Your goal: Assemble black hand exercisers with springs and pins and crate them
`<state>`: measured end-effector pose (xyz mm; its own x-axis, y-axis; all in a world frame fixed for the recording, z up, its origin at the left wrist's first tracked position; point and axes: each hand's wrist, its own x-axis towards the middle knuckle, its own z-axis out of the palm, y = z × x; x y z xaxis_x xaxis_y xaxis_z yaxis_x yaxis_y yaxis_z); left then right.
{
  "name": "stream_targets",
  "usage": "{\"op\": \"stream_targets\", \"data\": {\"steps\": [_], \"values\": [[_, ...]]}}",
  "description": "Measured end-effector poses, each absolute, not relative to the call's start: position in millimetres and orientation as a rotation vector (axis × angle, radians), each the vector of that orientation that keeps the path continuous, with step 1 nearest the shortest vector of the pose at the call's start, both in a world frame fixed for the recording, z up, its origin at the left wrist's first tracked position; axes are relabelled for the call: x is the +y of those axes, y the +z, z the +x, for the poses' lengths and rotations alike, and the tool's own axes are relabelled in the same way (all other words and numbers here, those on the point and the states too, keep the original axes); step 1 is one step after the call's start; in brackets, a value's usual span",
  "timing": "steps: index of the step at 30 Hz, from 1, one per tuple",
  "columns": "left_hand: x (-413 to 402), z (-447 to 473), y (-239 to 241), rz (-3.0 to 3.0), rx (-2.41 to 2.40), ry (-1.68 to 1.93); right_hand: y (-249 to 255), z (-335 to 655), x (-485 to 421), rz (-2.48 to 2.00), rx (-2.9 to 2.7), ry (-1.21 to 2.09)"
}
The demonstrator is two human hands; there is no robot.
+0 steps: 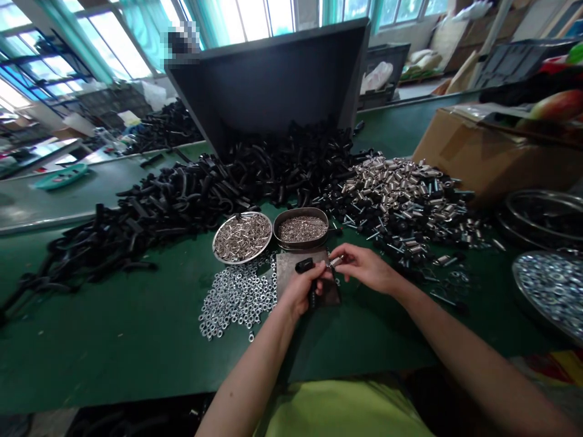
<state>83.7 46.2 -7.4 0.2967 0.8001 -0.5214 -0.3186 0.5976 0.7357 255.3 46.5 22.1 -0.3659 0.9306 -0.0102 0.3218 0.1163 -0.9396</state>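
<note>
On the counter (150, 346) we list: centre, a plate (285, 270), our hands (301, 286) above it, a spring (336, 261) in them; behind the plate, a tin (298, 245) of small pieces (303, 229); left of that, a dish (234, 262) of pins (241, 238), loose nuts (237, 303) before it; farther back, heaped parts (259, 170) in and before a bin (282, 79); right, heaped springs (382, 182), then a carton (455, 145); lower right, a tray (515, 280).

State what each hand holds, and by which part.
The left hand grips a black part; one end juts past the thumb, but the gripped spot is hidden. The right hand appears to pinch a spring near its right end.
</note>
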Motion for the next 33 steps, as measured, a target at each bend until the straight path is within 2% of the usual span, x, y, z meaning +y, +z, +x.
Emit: {"op": "stream_targets", "data": {"steps": [4,14,25,30,33], "values": [[38,78,-7,0.66,0.995,0.838,30,254,44,-1.246,-1.695,1.364],[17,76,0,0.617,0.891,0.816,62,227,27,-1.324,-1.772,1.113],[12,72,5,0.687,0.901,0.833,52,210,28,-1.454,-1.897,0.835],[1,72,4,1.006,1.174,0.863,36,208,27,-1.47,-1.796,0.912],[-9,67,4,1.162,1.146,0.795,17,215,32,-1.399,-1.692,1.195]]}}
